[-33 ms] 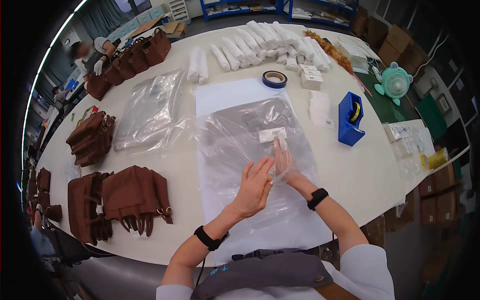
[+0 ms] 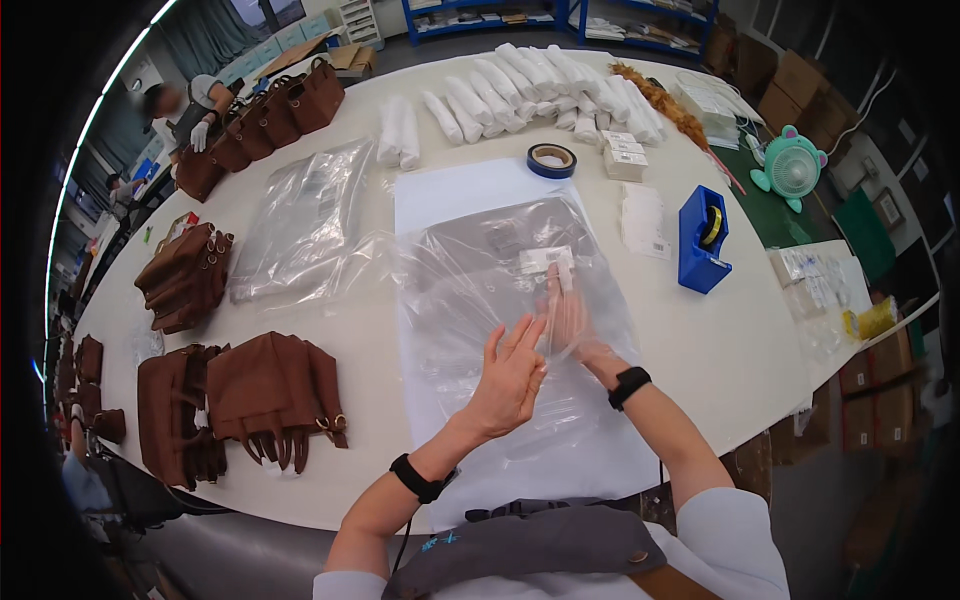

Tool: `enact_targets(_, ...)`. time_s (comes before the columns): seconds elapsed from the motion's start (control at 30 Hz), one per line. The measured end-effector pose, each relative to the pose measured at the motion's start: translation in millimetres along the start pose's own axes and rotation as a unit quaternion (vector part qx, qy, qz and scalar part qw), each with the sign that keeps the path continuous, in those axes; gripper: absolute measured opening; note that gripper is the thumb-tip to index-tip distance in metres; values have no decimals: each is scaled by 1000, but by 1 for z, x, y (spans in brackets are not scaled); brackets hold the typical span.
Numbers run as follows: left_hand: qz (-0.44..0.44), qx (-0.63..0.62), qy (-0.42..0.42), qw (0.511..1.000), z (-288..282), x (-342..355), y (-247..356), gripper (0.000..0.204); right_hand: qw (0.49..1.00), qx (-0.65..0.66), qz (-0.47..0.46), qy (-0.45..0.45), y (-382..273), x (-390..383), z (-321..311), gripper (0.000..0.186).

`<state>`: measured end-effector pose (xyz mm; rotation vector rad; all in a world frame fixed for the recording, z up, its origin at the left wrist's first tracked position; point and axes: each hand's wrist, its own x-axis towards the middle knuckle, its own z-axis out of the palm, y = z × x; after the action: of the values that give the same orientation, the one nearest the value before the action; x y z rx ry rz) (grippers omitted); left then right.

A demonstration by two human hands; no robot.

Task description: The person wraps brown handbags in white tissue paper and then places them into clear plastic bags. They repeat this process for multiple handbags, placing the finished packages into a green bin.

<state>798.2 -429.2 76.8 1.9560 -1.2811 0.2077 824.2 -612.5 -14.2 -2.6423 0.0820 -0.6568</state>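
A clear plastic bag [image 2: 470,260] lies flat on a large white sheet [image 2: 420,195] in front of me. Near its upper right is a white printed label [image 2: 545,260] with a small white strip hanging from its right part. My right hand [image 2: 568,318] appears to lie beneath the bag's clear film, fingers stretched toward the label and their tips by its lower edge. Over the bag's middle, beside the right hand, my left hand [image 2: 508,378] has its fingers extended and holds nothing visible. Whether it touches the film I cannot tell.
More clear bags [image 2: 305,225] lie to the left, near brown handbags [image 2: 270,390]. White wrapped rolls [image 2: 500,90] line the back. A blue tape roll [image 2: 551,160], label stacks [image 2: 625,158], a blue tape dispenser [image 2: 705,240] and a green fan [image 2: 793,165] stand right. Another person works far left.
My right hand has shifted slightly, its wrist a little up and left, and its fingers look a bit more spread. The left hand keeps nearly the same place.
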Motion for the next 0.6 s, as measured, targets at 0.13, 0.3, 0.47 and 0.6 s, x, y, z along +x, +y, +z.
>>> enact_targets(0.13, -67, 130, -192, 970, 11, -19, -17, 21, 995, -91, -5, -50, 28, 41, 21, 62)
enact_targets(0.3, -277, -116, -243, 923, -27, -4, -48, 32, 966, -237, -34, 95, 24, 8, 17, 59)
enact_targets(0.47, -342, 110, 186, 914, -28, -67, -112, 25, 955, 191, -33, -223, -47, -113, -47, 32)
enact_targets(0.6, -552, -305, 93, 771, -35, -94, -115, 23, 957, 217, -39, -187, -69, -165, -64, 20)
